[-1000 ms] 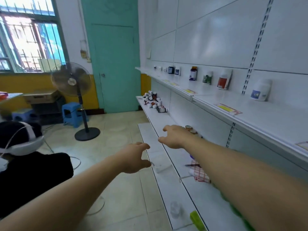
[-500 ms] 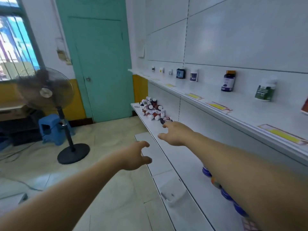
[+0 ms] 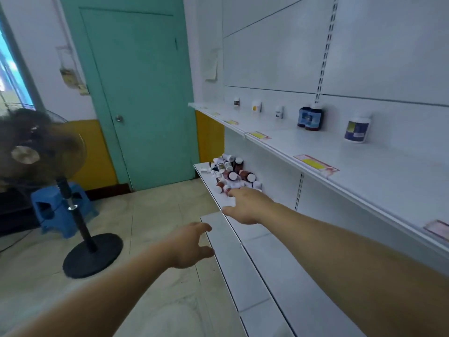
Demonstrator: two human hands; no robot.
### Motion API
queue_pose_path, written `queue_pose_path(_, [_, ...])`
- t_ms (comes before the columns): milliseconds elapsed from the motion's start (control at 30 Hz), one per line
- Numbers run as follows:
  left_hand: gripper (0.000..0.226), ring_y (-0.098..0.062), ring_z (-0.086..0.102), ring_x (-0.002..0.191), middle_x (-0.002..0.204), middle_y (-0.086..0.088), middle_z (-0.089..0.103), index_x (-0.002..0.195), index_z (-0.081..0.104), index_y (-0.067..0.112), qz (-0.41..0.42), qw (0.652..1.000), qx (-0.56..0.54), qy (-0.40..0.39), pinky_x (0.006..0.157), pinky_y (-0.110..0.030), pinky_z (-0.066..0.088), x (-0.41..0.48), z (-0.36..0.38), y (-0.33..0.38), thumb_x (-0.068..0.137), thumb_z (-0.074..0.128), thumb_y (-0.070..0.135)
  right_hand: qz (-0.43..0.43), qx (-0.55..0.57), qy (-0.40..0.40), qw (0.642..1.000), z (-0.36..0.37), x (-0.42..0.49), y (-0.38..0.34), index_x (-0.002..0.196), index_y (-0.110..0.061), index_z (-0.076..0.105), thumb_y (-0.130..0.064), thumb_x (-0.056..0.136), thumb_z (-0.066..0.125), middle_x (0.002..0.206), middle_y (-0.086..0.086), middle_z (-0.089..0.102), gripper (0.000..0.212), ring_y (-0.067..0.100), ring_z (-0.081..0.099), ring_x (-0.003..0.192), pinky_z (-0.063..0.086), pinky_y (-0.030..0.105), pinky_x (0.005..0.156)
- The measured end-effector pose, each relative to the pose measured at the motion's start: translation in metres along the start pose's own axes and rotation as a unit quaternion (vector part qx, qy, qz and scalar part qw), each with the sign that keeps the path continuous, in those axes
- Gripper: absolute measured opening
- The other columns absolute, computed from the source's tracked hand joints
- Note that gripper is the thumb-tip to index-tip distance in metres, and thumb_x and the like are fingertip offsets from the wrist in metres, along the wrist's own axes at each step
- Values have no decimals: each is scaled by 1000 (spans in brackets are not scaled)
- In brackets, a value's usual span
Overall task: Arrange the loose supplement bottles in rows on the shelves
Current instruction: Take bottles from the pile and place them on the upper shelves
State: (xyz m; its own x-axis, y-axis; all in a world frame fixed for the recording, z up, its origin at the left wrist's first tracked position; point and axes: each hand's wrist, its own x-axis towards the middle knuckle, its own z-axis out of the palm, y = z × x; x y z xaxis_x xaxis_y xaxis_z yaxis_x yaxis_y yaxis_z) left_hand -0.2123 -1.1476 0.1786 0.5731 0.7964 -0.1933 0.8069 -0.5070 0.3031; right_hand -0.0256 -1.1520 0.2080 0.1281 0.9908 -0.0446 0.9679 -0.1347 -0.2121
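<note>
Where the middle shelf (image 3: pixel 303 300) runs back toward the corner by the door, one pile of loose supplement bottles (image 3: pixel 230 175) lies jumbled against the back panel. They are mostly dark red-brown with white caps. There are well over a dozen, too tangled to count exactly.

Two bare arms reach forward. The right hand (image 3: pixel 245 205) stretches over the middle shelf with straight, slightly spread fingers and the thumb out to the left. Its fingertips are at the near edge of the pile, and it grips nothing. Whether they touch a bottle cannot be told. The left hand (image 3: pixel 192 246) hovers by the front edge of the lower shelf (image 3: pixel 228 263), fingers loosely curved, thumb apart, holding nothing.

The upper shelf (image 3: pixel 364 171) carries six upright bottles along its back wall, well apart from each other: three small pale ones, a dark pair (image 3: pixel 309 117) standing touching, and one larger white bottle (image 3: pixel 357 128). Five price tags sit along its front lip, the nearest cut off at the right.

The lower shelf juts out further than the middle one. Bare white shelf runs from the pile toward the viewer.

On the left stand one floor fan (image 3: pixel 43 147), one blue stool (image 3: pixel 60 210) behind it and one teal door (image 3: pixel 143 93).
</note>
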Motion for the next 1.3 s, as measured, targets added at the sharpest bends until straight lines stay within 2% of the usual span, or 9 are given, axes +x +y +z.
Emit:
queue_pose_path(267, [64, -21, 41, 130, 150, 0, 32, 144, 31, 27, 30, 999, -26, -20, 106, -32, 36, 188, -37, -133, 88, 59, 44, 65, 32, -8, 997, 49, 205, -10, 140, -21, 40, -53, 90, 49, 144, 7, 43, 60, 29, 44, 127, 38, 34, 97])
queue_pose_path(433, [66, -22, 41, 131, 150, -2, 33, 146, 30, 25, 62, 995, -3, -82, 107, -32, 34, 301, -58, -192, 89, 57, 46, 136, 66, -14, 988, 78, 305, -4, 131, -19, 46, -52, 89, 50, 136, 8, 50, 53, 30, 48, 120, 39, 32, 90])
queue_pose_path(567, [65, -23, 39, 133, 151, -3, 33, 145, 31, 25, 83, 987, 8, -135, 108, -32, 33, 392, -59, -220, 89, 56, 47, 190, 95, -13, 977, 101, 366, 20, 134, -25, 46, -51, 88, 48, 146, 1, 41, 52, 28, 36, 132, 34, 35, 105])
queue_pose_path(667, [65, -23, 38, 133, 151, -3, 33, 145, 31, 26, 90, 982, 12, -165, 108, -34, 34, 462, -49, -238, 89, 55, 48, 233, 100, 0, 967, 128, 417, 49, 129, -27, 51, -63, 78, 39, 144, -1, 44, 64, 27, 35, 132, 33, 41, 108])
queue_pose_path(733, [65, -23, 40, 132, 150, -4, 34, 145, 31, 26, 81, 980, 10, -183, 107, -34, 35, 512, -38, -251, 89, 55, 48, 244, 87, 7, 966, 150, 453, 70, 134, -24, 50, -58, 84, 41, 145, 1, 43, 62, 27, 34, 134, 29, 43, 111])
queue_pose_path(833, [64, -23, 43, 129, 149, -5, 36, 143, 33, 24, 51, 977, -17, -205, 104, -31, 38, 582, -25, -266, 89, 57, 47, 254, 27, 11, 967, 175, 500, 96, 134, -26, 50, -58, 89, 40, 145, 2, 43, 56, 25, 33, 137, 20, 43, 115])
queue_pose_path(1067, [63, -25, 53, 115, 138, -9, 45, 141, 35, 20, 20, 958, -115, -262, 88, -28, 43, 715, 2, -259, 88, 62, 40, 313, -8, -39, 949, 216, 565, 123, 124, -20, 55, -50, 86, 53, 131, 2, 54, 49, 27, 44, 127, 27, 43, 109])
queue_pose_path(1200, [90, -30, 55, 112, 126, -5, 51, 134, 41, 11, 40, 936, -233, -262, 86, -31, 46, 772, 34, -242, 66, 75, 60, 349, -30, -48, 935, 241, 590, 127, 125, -18, 52, -43, 89, 51, 125, 4, 58, 44, 29, 52, 118, 41, 42, 100])
queue_pose_path(1300, [73, -38, 55, 110, 126, -18, 52, 134, 37, 10, 32, 943, -245, -224, 86, -40, 48, 799, 64, -236, 78, 62, 50, 370, -79, -62, 923, 257, 600, 126, 133, -16, 44, -39, 92, 52, 133, 4, 51, 48, 30, 45, 122, 36, 39, 99])
